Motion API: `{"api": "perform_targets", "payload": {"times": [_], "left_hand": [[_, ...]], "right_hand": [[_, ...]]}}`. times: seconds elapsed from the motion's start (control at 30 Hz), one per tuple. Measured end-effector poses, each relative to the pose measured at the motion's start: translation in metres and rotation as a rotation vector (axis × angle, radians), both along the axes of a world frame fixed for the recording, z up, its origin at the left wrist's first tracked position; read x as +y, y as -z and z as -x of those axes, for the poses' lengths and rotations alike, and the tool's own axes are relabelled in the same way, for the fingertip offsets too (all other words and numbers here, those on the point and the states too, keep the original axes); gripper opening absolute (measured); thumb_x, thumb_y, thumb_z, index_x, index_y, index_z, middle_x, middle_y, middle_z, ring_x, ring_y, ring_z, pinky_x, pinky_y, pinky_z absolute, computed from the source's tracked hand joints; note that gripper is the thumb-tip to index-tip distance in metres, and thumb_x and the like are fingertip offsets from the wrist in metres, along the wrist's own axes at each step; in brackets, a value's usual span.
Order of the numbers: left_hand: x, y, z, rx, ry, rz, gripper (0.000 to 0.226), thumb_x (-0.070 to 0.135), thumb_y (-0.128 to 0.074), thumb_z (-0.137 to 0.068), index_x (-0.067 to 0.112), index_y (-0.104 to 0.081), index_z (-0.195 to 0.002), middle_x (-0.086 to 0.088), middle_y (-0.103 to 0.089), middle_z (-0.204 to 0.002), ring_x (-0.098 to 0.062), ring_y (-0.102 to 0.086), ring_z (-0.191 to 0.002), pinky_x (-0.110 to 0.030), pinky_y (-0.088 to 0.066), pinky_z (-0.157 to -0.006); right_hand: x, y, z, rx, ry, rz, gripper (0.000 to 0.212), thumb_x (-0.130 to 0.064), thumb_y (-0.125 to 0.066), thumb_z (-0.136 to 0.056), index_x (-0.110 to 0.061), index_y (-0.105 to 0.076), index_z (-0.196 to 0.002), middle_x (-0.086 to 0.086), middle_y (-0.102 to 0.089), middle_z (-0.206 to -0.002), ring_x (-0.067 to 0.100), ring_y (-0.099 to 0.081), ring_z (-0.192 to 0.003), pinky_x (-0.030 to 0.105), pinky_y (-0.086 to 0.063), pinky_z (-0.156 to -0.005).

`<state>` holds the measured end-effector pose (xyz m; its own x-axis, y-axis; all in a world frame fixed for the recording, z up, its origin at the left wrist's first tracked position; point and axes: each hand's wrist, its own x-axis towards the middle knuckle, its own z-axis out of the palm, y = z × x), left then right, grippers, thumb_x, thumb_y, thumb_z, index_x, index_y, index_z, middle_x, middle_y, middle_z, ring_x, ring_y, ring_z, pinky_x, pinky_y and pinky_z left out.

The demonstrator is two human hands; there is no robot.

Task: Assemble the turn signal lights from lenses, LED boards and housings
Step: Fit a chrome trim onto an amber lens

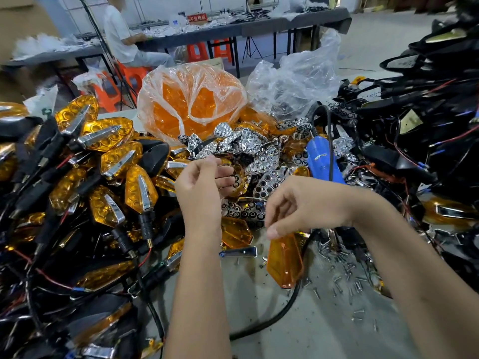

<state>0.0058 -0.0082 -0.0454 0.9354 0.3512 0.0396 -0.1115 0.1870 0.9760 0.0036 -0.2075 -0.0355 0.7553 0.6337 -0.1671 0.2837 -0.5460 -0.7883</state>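
- Right hand: fingers curled, pinching the top edge of a flat, translucent amber plastic lens, which hangs above the grey worktable.
- Left hand: fingers loosely curled over the heap of chromed, honeycomb-holed reflector plates; whether it holds one, I cannot tell.
- Risk: so slight an edge-pinch may let the lens slip among the scattered small steel screws.

2 bare forearms, hands, no sleeves
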Motion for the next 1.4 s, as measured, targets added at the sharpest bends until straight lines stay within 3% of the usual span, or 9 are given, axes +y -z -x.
{"api": "perform_targets", "payload": {"times": [0.1,0.17,0.4,0.57,0.73,0.97,1.13,1.27,1.4], "left_hand": [[-0.001,-0.001,0.001,0.004,-0.02,0.019,0.02,0.023,-0.058,-0.105,0.012,-0.07,-0.094,-0.003,-0.076,-0.076,-0.018,-0.072,-0.066,-0.025,-0.058,-0.058],[-0.004,-0.001,0.003,0.002,-0.025,0.005,0.019,0.023,-0.058,-0.104,0.011,-0.07,-0.095,-0.003,-0.076,-0.076,-0.017,-0.072,-0.066,-0.024,-0.057,-0.059],[-0.054,-0.015,0.017,-0.129,0.055,-0.143,0.015,0.02,-0.06,-0.099,0.013,-0.07,-0.09,-0.003,-0.075,-0.075,-0.014,-0.07,-0.063,-0.022,-0.054,-0.057],[-0.106,-0.029,0.014,-0.084,0.15,-0.229,0.017,0.021,-0.063,-0.088,0.018,-0.07,-0.072,-0.001,-0.072,-0.07,-0.027,-0.07,-0.073,-0.057,-0.061,-0.078],[-0.163,-0.044,-0.001,-0.044,0.229,-0.215,0.017,0.027,-0.056,-0.075,0.016,-0.069,-0.076,-0.006,-0.074,-0.072,-0.037,-0.073,-0.079,-0.058,-0.061,-0.08],[-0.229,-0.048,-0.008,-0.048,0.406,-0.254,0.015,0.012,-0.057,-0.088,0.014,-0.068,-0.077,-0.002,-0.074,-0.068,-0.033,-0.073,-0.079,-0.056,-0.062,-0.077],[-0.247,-0.038,-0.006,0.006,0.441,-0.17,0.02,0.007,-0.057,-0.092,0.014,-0.064,-0.074,0.003,-0.069,-0.06,-0.016,-0.064,-0.058,-0.044,-0.06,-0.067],[-0.25,-0.027,-0.004,0.053,0.411,-0.11,0.022,0.004,-0.057,-0.092,0.014,-0.063,-0.074,0.005,-0.066,-0.056,-0.015,-0.062,-0.056,-0.04,-0.057,-0.066],[-0.249,-0.023,-0.004,0.062,0.379,-0.111,0.022,0.004,-0.057,-0.092,0.014,-0.063,-0.073,0.005,-0.066,-0.056,-0.015,-0.062,-0.056,-0.04,-0.056,-0.066]], "right_hand": [[0.002,0.002,-0.002,-0.077,0.068,-0.039,0.014,-0.03,-0.081,-0.091,-0.019,-0.08,-0.083,0.001,-0.076,-0.075,0.007,-0.067,-0.062,0.019,-0.051,-0.058],[0.0,0.0,-0.004,-0.135,0.159,-0.093,0.015,-0.026,-0.079,-0.093,-0.018,-0.079,-0.08,-0.004,-0.074,-0.069,0.002,-0.064,-0.058,0.012,-0.046,-0.056],[-0.009,-0.01,-0.005,-0.336,0.443,-0.174,0.011,-0.018,-0.078,-0.091,-0.021,-0.077,-0.081,0.0,-0.071,-0.067,0.004,-0.06,-0.058,0.026,-0.051,-0.06],[-0.044,-0.029,-0.003,-0.466,0.688,-0.172,0.012,-0.009,-0.078,-0.085,-0.02,-0.078,-0.082,-0.003,-0.074,-0.068,0.005,-0.065,-0.062,0.029,-0.056,-0.064],[-0.099,-0.053,-0.007,-0.673,0.908,0.056,0.006,-0.018,-0.077,-0.085,-0.022,-0.076,-0.079,-0.003,-0.072,-0.071,0.017,-0.071,-0.073,0.03,-0.057,-0.072],[-0.194,-0.069,-0.022,-0.883,1.333,0.365,0.013,-0.019,-0.067,-0.091,-0.017,-0.077,-0.098,0.008,-0.076,-0.097,0.032,-0.068,-0.099,0.031,-0.051,-0.086],[-0.223,-0.054,-0.017,-0.719,1.251,0.714,0.03,-0.011,-0.067,-0.088,-0.017,-0.073,-0.118,0.019,-0.058,-0.126,0.042,-0.047,-0.124,0.04,-0.04,-0.1],[-0.21,-0.041,-0.016,-1.12,1.184,0.664,0.038,0.008,-0.064,-0.073,-0.009,-0.075,-0.106,0.017,-0.054,-0.117,0.042,-0.046,-0.112,0.044,-0.041,-0.077],[-0.205,-0.029,-0.038,-0.828,0.831,0.92,0.058,-0.007,-0.066,-0.083,-0.025,-0.061,-0.139,0.002,-0.056,-0.139,0.032,-0.039,-0.133,0.048,-0.042,-0.1]]}}
